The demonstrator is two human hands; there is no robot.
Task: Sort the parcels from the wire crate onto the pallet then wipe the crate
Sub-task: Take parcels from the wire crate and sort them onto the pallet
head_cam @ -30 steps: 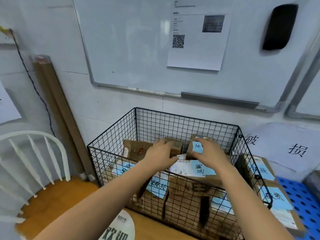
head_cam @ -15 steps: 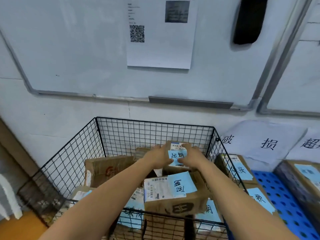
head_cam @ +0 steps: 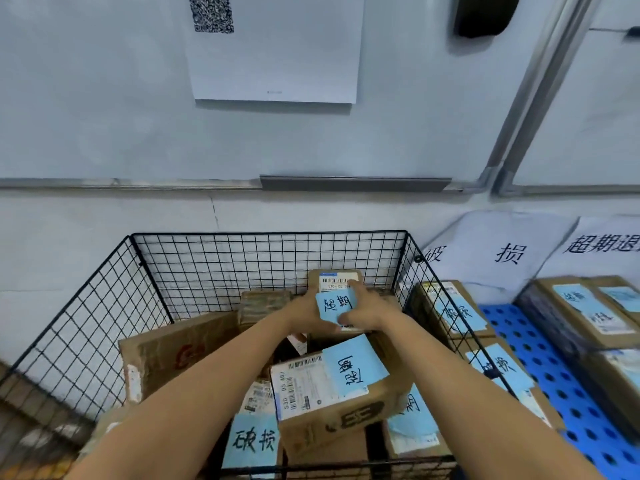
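I read 超期 on the blue note (head_cam: pixel 334 304) on the parcel (head_cam: pixel 341 280) at the crate's (head_cam: pixel 270 233) back. A front note (head_cam: pixel 254 439) in the crate says 破损. Right of the crate, a wall sheet (head_cam: pixel 509 252) reads 破损, a second sheet (head_cam: pixel 602 242) 超期退.

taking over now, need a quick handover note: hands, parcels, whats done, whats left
Left hand and right hand: both grip one small parcel bearing a blue note, at the back of the wire crate.
Done: several labelled parcels sit on the blue pallet to the right.
Left: place this parcel, then clear the others, such as the box near the front; wipe the crate after.
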